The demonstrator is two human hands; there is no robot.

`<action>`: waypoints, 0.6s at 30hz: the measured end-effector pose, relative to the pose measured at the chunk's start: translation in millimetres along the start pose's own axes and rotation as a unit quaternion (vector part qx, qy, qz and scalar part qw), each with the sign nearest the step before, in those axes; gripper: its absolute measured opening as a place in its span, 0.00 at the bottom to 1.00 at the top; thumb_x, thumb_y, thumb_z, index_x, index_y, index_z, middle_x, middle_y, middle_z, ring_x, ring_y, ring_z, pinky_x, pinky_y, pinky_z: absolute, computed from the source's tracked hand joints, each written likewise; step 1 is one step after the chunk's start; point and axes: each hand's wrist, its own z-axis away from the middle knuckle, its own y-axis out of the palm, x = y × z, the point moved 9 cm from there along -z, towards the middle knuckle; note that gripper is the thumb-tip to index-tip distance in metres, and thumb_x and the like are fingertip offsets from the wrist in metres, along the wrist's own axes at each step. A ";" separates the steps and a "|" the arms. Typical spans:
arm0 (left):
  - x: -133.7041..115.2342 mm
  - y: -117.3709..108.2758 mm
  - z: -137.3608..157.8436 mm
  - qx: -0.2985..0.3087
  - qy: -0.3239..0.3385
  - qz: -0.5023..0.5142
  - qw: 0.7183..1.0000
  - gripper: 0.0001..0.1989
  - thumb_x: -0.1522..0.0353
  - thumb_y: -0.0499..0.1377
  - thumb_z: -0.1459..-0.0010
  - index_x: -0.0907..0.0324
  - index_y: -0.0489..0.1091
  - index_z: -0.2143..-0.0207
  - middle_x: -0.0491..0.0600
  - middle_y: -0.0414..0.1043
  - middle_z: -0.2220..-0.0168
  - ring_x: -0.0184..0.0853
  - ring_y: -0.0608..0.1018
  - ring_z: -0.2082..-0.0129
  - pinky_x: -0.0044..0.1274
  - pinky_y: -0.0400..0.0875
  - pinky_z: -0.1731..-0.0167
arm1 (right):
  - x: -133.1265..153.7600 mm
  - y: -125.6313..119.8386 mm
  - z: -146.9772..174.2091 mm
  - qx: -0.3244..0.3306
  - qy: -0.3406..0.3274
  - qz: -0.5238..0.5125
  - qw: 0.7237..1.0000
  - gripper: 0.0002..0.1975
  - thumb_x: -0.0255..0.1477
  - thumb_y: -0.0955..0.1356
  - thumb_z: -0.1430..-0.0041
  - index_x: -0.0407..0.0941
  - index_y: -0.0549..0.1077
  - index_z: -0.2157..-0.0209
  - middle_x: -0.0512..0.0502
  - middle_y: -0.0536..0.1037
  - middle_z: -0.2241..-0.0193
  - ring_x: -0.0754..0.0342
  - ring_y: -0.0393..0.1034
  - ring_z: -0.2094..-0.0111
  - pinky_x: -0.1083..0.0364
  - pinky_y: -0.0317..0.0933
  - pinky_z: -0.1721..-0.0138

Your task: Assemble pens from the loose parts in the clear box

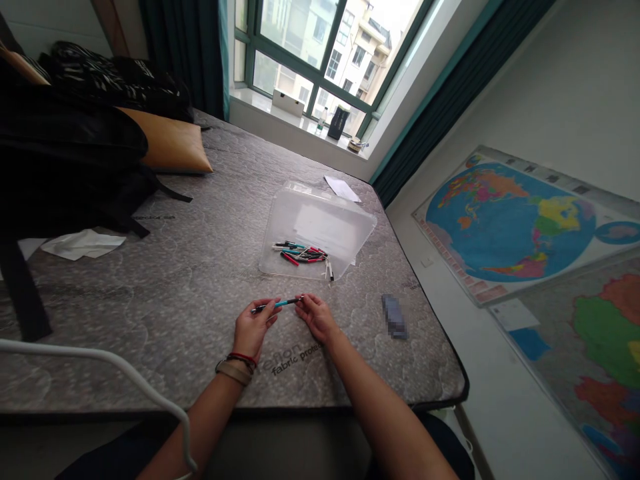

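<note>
A slim pen [286, 303], teal in the middle with dark ends, is held level between my two hands above the mattress. My left hand [253, 324] is closed round its left part. The fingers of my right hand [316, 316] pinch its right tip. Just beyond my hands stands a clear plastic bin [300, 273]. Several pens [303, 253] in black, red, teal and white lie in a loose pile inside it. One black-and-white pen [331, 270] leans apart from the pile at the bin's near right.
The grey mattress [200, 287] bears a pixelated dark object [395, 316] at right, white paper [343, 189] behind the bin and crumpled paper [84, 244] at left. A black backpack [65, 153] and tan cushion [167, 141] sit far left. A white curved tube [115, 360] crosses the lower left.
</note>
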 end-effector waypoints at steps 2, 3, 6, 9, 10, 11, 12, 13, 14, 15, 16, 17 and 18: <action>-0.9 -1.2 -0.3 -0.003 0.006 0.000 1.000 0.20 0.63 0.71 0.58 0.61 0.70 0.64 0.56 0.78 0.57 0.35 0.81 0.62 0.25 0.73 0.60 | 0.2 -0.7 -0.5 0.001 -0.002 -0.004 1.000 0.11 0.30 0.76 0.51 0.43 0.76 0.65 0.45 0.80 0.60 0.56 0.74 0.61 0.56 0.69 0.57; -0.9 -1.4 -0.6 -0.002 0.007 0.000 1.000 0.20 0.63 0.71 0.58 0.61 0.70 0.64 0.56 0.78 0.57 0.36 0.81 0.62 0.25 0.73 0.60 | 0.6 -0.2 -0.6 0.004 -0.002 -0.001 1.000 0.11 0.30 0.76 0.51 0.43 0.77 0.65 0.45 0.80 0.59 0.56 0.74 0.61 0.56 0.69 0.57; 1.3 -1.1 -1.7 -0.002 0.005 -0.004 1.000 0.20 0.63 0.71 0.58 0.60 0.70 0.64 0.55 0.78 0.57 0.35 0.81 0.62 0.25 0.73 0.60 | 1.9 2.7 -0.2 0.017 -0.003 0.016 1.000 0.10 0.30 0.76 0.50 0.43 0.77 0.65 0.44 0.80 0.58 0.56 0.74 0.60 0.56 0.69 0.57; 3.7 -0.7 -2.1 -0.004 0.000 -0.007 1.000 0.20 0.63 0.71 0.58 0.61 0.70 0.64 0.55 0.78 0.57 0.35 0.81 0.63 0.25 0.73 0.61 | 2.2 3.8 0.0 0.020 -0.003 0.025 1.000 0.11 0.30 0.75 0.50 0.43 0.77 0.64 0.44 0.79 0.58 0.56 0.74 0.60 0.56 0.68 0.57; 4.0 -0.6 -2.0 -0.004 -0.001 -0.007 1.000 0.20 0.63 0.71 0.58 0.60 0.70 0.64 0.55 0.78 0.57 0.34 0.81 0.63 0.24 0.73 0.61 | 2.2 3.5 -0.1 0.017 -0.003 0.024 1.000 0.11 0.30 0.75 0.50 0.43 0.77 0.64 0.44 0.79 0.58 0.56 0.74 0.59 0.56 0.68 0.57; 3.9 -0.3 -1.9 -0.003 -0.001 -0.006 1.000 0.20 0.63 0.71 0.58 0.60 0.70 0.64 0.55 0.78 0.57 0.34 0.81 0.63 0.24 0.73 0.61 | 2.4 2.7 -0.4 0.013 -0.005 0.021 1.000 0.11 0.31 0.75 0.50 0.43 0.77 0.64 0.44 0.79 0.58 0.55 0.74 0.58 0.56 0.68 0.56; 3.4 -0.3 -1.7 -0.002 -0.001 -0.004 1.000 0.20 0.63 0.71 0.57 0.60 0.69 0.64 0.55 0.78 0.57 0.34 0.81 0.63 0.25 0.73 0.61 | 2.7 1.7 -0.6 0.007 -0.008 0.017 1.000 0.11 0.31 0.76 0.51 0.44 0.77 0.64 0.44 0.79 0.58 0.55 0.73 0.58 0.55 0.68 0.56; 2.7 -0.4 -1.4 -0.002 -0.001 -0.001 1.000 0.19 0.63 0.71 0.57 0.60 0.69 0.64 0.55 0.78 0.57 0.34 0.81 0.63 0.25 0.73 0.60 | 3.0 0.9 -0.8 0.002 -0.011 0.013 1.000 0.11 0.31 0.76 0.51 0.44 0.77 0.64 0.44 0.80 0.58 0.54 0.73 0.57 0.55 0.68 0.55; 2.1 -0.7 -1.3 -0.002 0.000 0.002 1.000 0.19 0.63 0.70 0.57 0.60 0.69 0.64 0.55 0.78 0.57 0.34 0.81 0.63 0.25 0.73 0.60 | 3.2 0.4 -0.8 -0.001 -0.012 0.009 1.000 0.11 0.31 0.76 0.51 0.44 0.77 0.64 0.44 0.80 0.58 0.54 0.73 0.56 0.55 0.68 0.55; 1.6 -1.1 -1.3 -0.002 0.000 0.004 1.000 0.19 0.63 0.70 0.57 0.60 0.69 0.65 0.55 0.78 0.57 0.34 0.81 0.63 0.25 0.73 0.60 | 3.2 0.5 -0.7 -0.002 -0.012 0.008 1.000 0.12 0.31 0.76 0.51 0.44 0.77 0.64 0.44 0.80 0.58 0.54 0.73 0.56 0.55 0.68 0.55; 1.4 -1.4 -1.4 -0.003 0.001 0.006 1.000 0.19 0.63 0.70 0.57 0.60 0.69 0.65 0.55 0.78 0.57 0.34 0.81 0.63 0.25 0.73 0.60 | 3.1 1.0 -0.2 -0.001 -0.010 0.008 1.000 0.12 0.31 0.76 0.51 0.43 0.77 0.64 0.43 0.79 0.58 0.54 0.73 0.56 0.55 0.68 0.55; 1.5 -1.8 -1.7 -0.004 0.001 0.007 1.000 0.19 0.64 0.70 0.56 0.60 0.69 0.65 0.55 0.78 0.57 0.34 0.81 0.63 0.25 0.73 0.60 | 3.0 1.8 0.4 0.002 -0.008 0.010 1.000 0.12 0.31 0.76 0.51 0.43 0.77 0.64 0.43 0.79 0.58 0.54 0.73 0.56 0.55 0.68 0.55; 2.0 -1.9 -2.0 -0.005 0.000 0.008 1.000 0.18 0.64 0.70 0.56 0.61 0.69 0.65 0.55 0.78 0.58 0.34 0.81 0.63 0.25 0.73 0.60 | 3.1 2.6 1.2 0.005 -0.007 0.013 1.000 0.12 0.31 0.76 0.51 0.43 0.77 0.64 0.43 0.79 0.57 0.54 0.73 0.56 0.56 0.68 0.55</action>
